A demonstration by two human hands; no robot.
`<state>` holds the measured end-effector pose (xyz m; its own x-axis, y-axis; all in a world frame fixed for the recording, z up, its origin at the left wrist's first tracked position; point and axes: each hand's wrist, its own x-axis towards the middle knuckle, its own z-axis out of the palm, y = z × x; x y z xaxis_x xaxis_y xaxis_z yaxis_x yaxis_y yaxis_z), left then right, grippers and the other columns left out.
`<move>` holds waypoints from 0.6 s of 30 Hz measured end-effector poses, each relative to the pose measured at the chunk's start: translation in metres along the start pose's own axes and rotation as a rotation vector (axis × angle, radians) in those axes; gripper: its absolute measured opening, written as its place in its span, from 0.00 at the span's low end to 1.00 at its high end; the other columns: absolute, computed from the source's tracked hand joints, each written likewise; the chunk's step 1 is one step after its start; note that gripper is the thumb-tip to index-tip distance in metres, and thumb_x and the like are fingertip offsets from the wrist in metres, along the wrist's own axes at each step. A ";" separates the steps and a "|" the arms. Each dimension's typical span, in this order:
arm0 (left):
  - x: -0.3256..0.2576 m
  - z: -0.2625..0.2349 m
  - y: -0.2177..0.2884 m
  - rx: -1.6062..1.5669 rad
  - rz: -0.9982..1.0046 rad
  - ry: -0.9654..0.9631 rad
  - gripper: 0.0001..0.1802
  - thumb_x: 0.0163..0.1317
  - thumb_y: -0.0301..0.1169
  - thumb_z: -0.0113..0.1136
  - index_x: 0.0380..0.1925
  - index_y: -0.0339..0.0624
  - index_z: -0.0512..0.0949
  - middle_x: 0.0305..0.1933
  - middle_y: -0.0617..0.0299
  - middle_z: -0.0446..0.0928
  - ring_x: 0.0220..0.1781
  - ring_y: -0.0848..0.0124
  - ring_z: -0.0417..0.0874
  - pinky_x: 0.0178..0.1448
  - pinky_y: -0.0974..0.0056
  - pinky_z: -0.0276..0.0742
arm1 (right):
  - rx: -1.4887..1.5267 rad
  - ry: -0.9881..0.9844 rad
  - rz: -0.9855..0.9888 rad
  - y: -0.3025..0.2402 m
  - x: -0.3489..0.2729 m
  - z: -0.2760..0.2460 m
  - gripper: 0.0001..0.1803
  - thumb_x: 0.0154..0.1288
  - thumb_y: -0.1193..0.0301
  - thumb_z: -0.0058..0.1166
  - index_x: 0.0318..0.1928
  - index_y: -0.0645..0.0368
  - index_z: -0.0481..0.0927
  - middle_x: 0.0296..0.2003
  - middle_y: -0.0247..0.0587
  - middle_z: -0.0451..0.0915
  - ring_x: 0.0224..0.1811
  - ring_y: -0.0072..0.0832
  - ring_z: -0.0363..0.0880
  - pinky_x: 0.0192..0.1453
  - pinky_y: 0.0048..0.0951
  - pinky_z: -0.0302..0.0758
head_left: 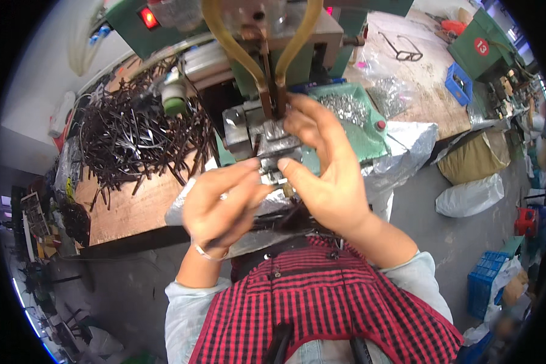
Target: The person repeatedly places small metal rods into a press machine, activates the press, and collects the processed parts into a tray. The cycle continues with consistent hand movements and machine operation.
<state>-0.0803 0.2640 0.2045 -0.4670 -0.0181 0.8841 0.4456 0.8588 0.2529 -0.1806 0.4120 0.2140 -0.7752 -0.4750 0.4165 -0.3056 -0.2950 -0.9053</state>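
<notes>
Being pressed together at the metal fixture of a green machine, both hands are being kept just in front of the person's chest. The left hand is being curled, its fingertips drawn in against the lower edge of the fixture; whether a small part is being pinched there cannot be told, since the fingers are covering the spot. The right hand is being held more open, its fingers stretched upward beside the two brown rods that are coming down from the machine head, while its thumb is being laid near the left fingertips. The two hands are being kept nearly touching at the fixture.

Two yellowish hoses are being looped down from the machine head to the rods. A green tray with small silvery parts is being carried just behind the right hand. A large heap of dark, thin curved pieces is being spread over the wooden desk to the left of the machine. A pair of spectacle frames is lying on the far desk surface, near a small blue box. A thin bangle is being worn on the left wrist, and a red checked apron is filling the lower edge.
</notes>
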 end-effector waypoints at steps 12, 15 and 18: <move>-0.007 0.050 -0.023 0.122 0.283 -0.075 0.17 0.51 0.27 0.81 0.40 0.45 0.85 0.40 0.59 0.87 0.23 0.72 0.80 0.24 0.68 0.72 | -0.729 0.276 0.092 0.098 0.001 -0.134 0.17 0.62 0.77 0.61 0.52 0.58 0.84 0.49 0.47 0.87 0.54 0.41 0.86 0.61 0.37 0.78; -0.008 0.048 -0.020 0.133 0.254 -0.075 0.16 0.51 0.27 0.81 0.41 0.43 0.85 0.40 0.57 0.88 0.25 0.71 0.82 0.25 0.68 0.75 | -0.951 0.211 0.060 0.109 -0.009 -0.125 0.08 0.57 0.72 0.67 0.38 0.56 0.86 0.38 0.43 0.84 0.46 0.47 0.82 0.52 0.46 0.77; -0.014 0.048 -0.012 0.089 0.154 -0.061 0.18 0.50 0.25 0.80 0.43 0.41 0.86 0.43 0.54 0.89 0.28 0.67 0.85 0.28 0.66 0.78 | -1.169 0.242 0.026 0.108 -0.005 -0.112 0.07 0.57 0.70 0.67 0.37 0.56 0.86 0.36 0.42 0.82 0.47 0.46 0.81 0.52 0.45 0.77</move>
<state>-0.1159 0.2782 0.1697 -0.4453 0.1464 0.8833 0.4473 0.8910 0.0779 -0.2717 0.4750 0.1050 -0.8341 -0.2645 0.4841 -0.5097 0.7051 -0.4929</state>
